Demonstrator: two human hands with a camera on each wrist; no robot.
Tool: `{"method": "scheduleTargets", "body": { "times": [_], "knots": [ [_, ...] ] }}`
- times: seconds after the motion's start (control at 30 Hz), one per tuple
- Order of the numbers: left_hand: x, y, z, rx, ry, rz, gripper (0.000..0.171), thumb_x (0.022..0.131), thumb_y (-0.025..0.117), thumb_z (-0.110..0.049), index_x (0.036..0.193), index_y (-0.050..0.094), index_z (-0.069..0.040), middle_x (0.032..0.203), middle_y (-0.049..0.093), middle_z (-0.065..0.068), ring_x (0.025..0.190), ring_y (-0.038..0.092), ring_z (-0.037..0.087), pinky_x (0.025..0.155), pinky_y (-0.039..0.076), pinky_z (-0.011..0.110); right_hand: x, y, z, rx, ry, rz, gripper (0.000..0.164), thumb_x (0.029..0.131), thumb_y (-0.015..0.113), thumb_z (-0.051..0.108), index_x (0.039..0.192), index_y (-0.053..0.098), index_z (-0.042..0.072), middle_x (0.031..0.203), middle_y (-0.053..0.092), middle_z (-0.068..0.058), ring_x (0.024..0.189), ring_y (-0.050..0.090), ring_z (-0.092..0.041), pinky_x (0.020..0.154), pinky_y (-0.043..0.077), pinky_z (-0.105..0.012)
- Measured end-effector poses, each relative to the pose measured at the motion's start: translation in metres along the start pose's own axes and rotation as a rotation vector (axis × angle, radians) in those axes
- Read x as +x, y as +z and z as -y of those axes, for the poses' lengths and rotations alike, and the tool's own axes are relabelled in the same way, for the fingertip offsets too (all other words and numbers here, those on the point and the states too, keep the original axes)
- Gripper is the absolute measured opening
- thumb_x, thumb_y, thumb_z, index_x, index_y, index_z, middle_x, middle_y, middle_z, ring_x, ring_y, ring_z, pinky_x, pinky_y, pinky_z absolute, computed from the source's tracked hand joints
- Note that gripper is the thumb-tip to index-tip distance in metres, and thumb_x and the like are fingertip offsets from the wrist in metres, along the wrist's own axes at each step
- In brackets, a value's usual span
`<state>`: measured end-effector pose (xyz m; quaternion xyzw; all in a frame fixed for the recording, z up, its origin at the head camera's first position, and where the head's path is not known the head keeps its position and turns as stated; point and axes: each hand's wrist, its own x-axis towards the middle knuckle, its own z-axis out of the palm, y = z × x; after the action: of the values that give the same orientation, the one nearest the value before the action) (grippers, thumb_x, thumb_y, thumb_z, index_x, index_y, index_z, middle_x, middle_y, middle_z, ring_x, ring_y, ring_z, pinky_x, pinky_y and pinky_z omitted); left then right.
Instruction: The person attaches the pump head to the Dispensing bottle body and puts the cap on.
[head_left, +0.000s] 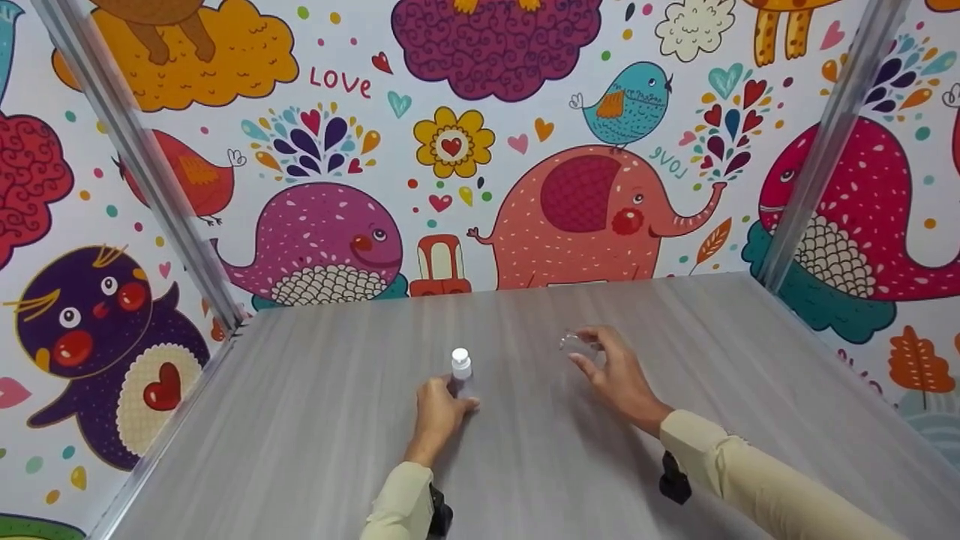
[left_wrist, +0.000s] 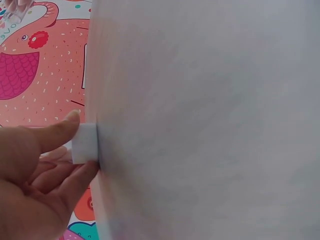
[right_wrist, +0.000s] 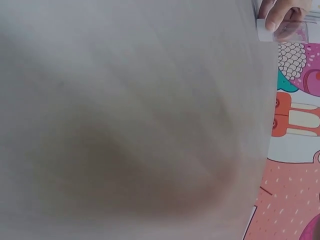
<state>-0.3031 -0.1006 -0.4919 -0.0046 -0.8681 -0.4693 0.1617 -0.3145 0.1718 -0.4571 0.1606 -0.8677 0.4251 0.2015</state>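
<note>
A small pump-style bottle with a white top [head_left: 461,361] stands close on the table, and my left hand [head_left: 437,412] grips its body between thumb and fingers. The left wrist view shows its white base [left_wrist: 85,144] right at the tabletop, with thumb and fingertips about it. In the right wrist view the clear body [right_wrist: 298,32] shows beyond that white part. To the right, raised over the table, my right hand [head_left: 619,375] pinches a clear cap [head_left: 576,344] between thumb and fingers. The fingers partly cover the cap.
The wood-grain table [head_left: 337,420] reaches to a wall [head_left: 517,120] printed with cartoon animals. Metal posts [head_left: 150,165] stand at the table's back left and back right corners. Dark wrist mounts [head_left: 675,480] sit under both sleeves.
</note>
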Motion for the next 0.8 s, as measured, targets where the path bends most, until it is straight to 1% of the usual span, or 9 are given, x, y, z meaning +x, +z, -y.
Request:
{"method": "scheduleTargets", "body": {
  "times": [0.13, 0.23, 0.3, 0.4, 0.5, 0.57, 0.63, 0.7, 0.8],
  "knots": [
    [0.000, 0.001, 0.001, 0.004, 0.007, -0.008, 0.036, 0.069, 0.086, 0.003, 0.100, 0.071, 0.014, 0.101, 0.073, 0.028, 0.093, 0.070, 0.029, 0.083, 0.057, 0.046, 0.001, 0.003, 0.005, -0.002, -0.020, 0.007, 0.037, 0.091, 0.072, 0.018, 0.126, 0.059, 0.013, 0.121, 0.063, -0.006, 0.111, 0.058, -0.025, 0.100, 0.051, -0.046],
    [0.000, 0.001, 0.001, 0.008, 0.008, -0.013, 0.035, 0.068, 0.086, 0.003, 0.098, 0.071, 0.014, 0.100, 0.074, 0.027, 0.091, 0.069, 0.028, 0.083, 0.057, 0.046, 0.002, 0.005, 0.007, -0.010, -0.047, 0.012, 0.037, 0.091, 0.072, 0.018, 0.126, 0.060, 0.013, 0.121, 0.063, -0.008, 0.109, 0.057, -0.023, 0.098, 0.051, -0.047],
    [0.000, 0.002, 0.001, 0.007, 0.003, -0.012, 0.035, 0.068, 0.086, 0.003, 0.097, 0.072, 0.013, 0.099, 0.074, 0.026, 0.089, 0.067, 0.027, 0.082, 0.057, 0.046, 0.002, 0.006, 0.008, -0.012, -0.073, 0.016, 0.038, 0.091, 0.073, 0.018, 0.127, 0.060, 0.013, 0.121, 0.063, -0.009, 0.110, 0.057, -0.022, 0.098, 0.052, -0.047],
    [0.000, 0.001, 0.001, 0.006, -0.007, -0.007, 0.035, 0.068, 0.086, 0.003, 0.098, 0.071, 0.013, 0.099, 0.074, 0.026, 0.089, 0.067, 0.026, 0.082, 0.057, 0.046, 0.003, 0.009, 0.009, -0.015, -0.120, 0.015, 0.039, 0.090, 0.073, 0.018, 0.127, 0.061, 0.014, 0.122, 0.061, -0.005, 0.112, 0.059, -0.019, 0.099, 0.052, -0.045],
    [0.000, 0.001, 0.000, 0.001, -0.013, 0.003, 0.036, 0.069, 0.085, 0.003, 0.100, 0.071, 0.013, 0.101, 0.074, 0.027, 0.091, 0.068, 0.028, 0.083, 0.057, 0.046, 0.006, 0.011, 0.010, -0.016, -0.172, 0.005, 0.040, 0.089, 0.074, 0.016, 0.128, 0.063, 0.014, 0.123, 0.059, -0.005, 0.115, 0.060, -0.022, 0.099, 0.053, -0.042],
    [0.000, 0.001, 0.000, 0.011, 0.004, -0.004, 0.035, 0.068, 0.086, 0.002, 0.098, 0.071, 0.013, 0.098, 0.074, 0.026, 0.090, 0.069, 0.028, 0.081, 0.057, 0.046, 0.008, 0.012, 0.011, -0.027, -0.200, 0.007, 0.041, 0.089, 0.074, 0.016, 0.129, 0.063, 0.015, 0.123, 0.057, -0.005, 0.115, 0.059, -0.022, 0.099, 0.053, -0.040],
    [0.000, 0.000, 0.000, 0.020, 0.021, -0.010, 0.035, 0.068, 0.086, 0.002, 0.097, 0.072, 0.013, 0.095, 0.075, 0.025, 0.088, 0.070, 0.028, 0.079, 0.057, 0.046, 0.009, 0.013, 0.013, -0.034, -0.214, 0.013, 0.041, 0.089, 0.073, 0.015, 0.129, 0.064, 0.015, 0.122, 0.057, -0.005, 0.114, 0.059, -0.024, 0.098, 0.054, -0.039],
    [-0.001, 0.000, 0.000, 0.031, 0.035, -0.013, 0.034, 0.067, 0.086, 0.002, 0.096, 0.072, 0.013, 0.094, 0.075, 0.025, 0.086, 0.069, 0.027, 0.078, 0.057, 0.046, 0.010, 0.014, 0.014, -0.043, -0.222, 0.017, 0.041, 0.090, 0.073, 0.016, 0.129, 0.063, 0.015, 0.120, 0.057, -0.004, 0.113, 0.059, -0.022, 0.099, 0.053, -0.037],
    [-0.001, -0.001, -0.001, 0.030, 0.025, -0.005, 0.034, 0.068, 0.086, 0.002, 0.097, 0.071, 0.014, 0.095, 0.075, 0.025, 0.088, 0.069, 0.027, 0.079, 0.057, 0.046, 0.012, 0.014, 0.016, -0.044, -0.224, 0.027, 0.043, 0.090, 0.073, 0.017, 0.131, 0.061, 0.012, 0.119, 0.059, -0.004, 0.113, 0.061, -0.021, 0.100, 0.053, -0.039]
  ]
}}
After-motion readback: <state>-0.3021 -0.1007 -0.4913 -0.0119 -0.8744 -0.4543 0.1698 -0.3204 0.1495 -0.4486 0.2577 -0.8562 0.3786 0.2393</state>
